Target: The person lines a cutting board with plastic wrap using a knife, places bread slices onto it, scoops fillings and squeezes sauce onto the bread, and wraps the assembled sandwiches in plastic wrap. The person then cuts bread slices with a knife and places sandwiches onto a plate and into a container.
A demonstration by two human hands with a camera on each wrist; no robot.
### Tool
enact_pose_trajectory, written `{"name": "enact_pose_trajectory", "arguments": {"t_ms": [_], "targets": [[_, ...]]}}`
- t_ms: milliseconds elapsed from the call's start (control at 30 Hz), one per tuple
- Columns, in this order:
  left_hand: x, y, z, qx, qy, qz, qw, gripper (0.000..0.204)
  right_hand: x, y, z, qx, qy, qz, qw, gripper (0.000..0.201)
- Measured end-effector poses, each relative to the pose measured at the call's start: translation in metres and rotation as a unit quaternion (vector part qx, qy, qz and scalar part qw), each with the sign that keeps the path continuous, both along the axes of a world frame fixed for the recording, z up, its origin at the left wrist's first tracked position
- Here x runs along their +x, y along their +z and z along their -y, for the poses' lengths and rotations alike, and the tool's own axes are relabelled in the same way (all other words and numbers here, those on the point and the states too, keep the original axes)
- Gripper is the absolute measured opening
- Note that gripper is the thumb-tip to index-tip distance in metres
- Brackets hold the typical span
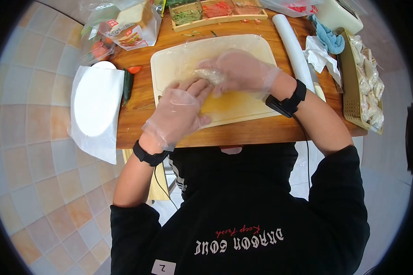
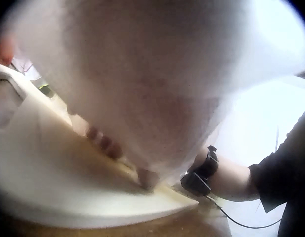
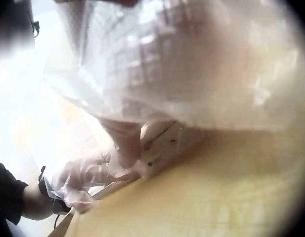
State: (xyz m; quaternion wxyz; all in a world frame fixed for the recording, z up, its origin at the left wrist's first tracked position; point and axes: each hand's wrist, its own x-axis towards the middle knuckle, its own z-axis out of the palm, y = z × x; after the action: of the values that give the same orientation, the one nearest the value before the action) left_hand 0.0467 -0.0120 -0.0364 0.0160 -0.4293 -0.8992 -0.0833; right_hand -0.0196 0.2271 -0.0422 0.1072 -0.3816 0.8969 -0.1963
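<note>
A small bundle in clear plastic wrap (image 1: pixel 209 76) lies between the two gloved hands, over the pale cutting board (image 1: pixel 163 68); its contents are unclear. The left hand (image 1: pixel 176 110) has bent fingers against the bundle's near left side. From the right, the right hand (image 1: pixel 243 71) curls over the bundle, gripping it. In the right wrist view the right thumb presses the wrapped bundle (image 3: pixel 164 148), and the left hand (image 3: pixel 88 177) is beside it. The left hand (image 2: pixel 152 89) fills much of the left wrist view, hiding most of the bundle.
Behind the board stands a divided wooden tray (image 1: pixel 220 19) of shredded food. Bagged bread (image 1: pixel 134 23), a cucumber piece (image 1: pixel 127 85) and white sheets (image 1: pixel 94 105) are at left. At right are a white roll (image 1: pixel 293 50), a knife (image 1: pixel 317 87) and a basket (image 1: pixel 351 98) of wrapped items.
</note>
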Motion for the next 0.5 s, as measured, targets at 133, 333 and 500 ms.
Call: {"name": "enact_pose_trajectory", "arguments": {"t_ms": [133, 333, 500], "targets": [[0.007, 0.001, -0.002, -0.008, 0.086, 0.075, 0.994, 0.069, 0.005, -0.006, 0.002, -0.062, -0.003, -0.038, 0.997, 0.077], [-0.012, 0.005, 0.016, 0.138, 0.0, 0.086, 0.987, 0.049, 0.008, -0.007, 0.004, -0.083, -0.017, -0.033, 0.996, 0.073], [-0.043, 0.004, 0.041, 0.372, 0.257, 0.264, 0.852, 0.036, 0.01, -0.01, 0.003, -0.094, -0.022, -0.038, 0.995, 0.069]]}}
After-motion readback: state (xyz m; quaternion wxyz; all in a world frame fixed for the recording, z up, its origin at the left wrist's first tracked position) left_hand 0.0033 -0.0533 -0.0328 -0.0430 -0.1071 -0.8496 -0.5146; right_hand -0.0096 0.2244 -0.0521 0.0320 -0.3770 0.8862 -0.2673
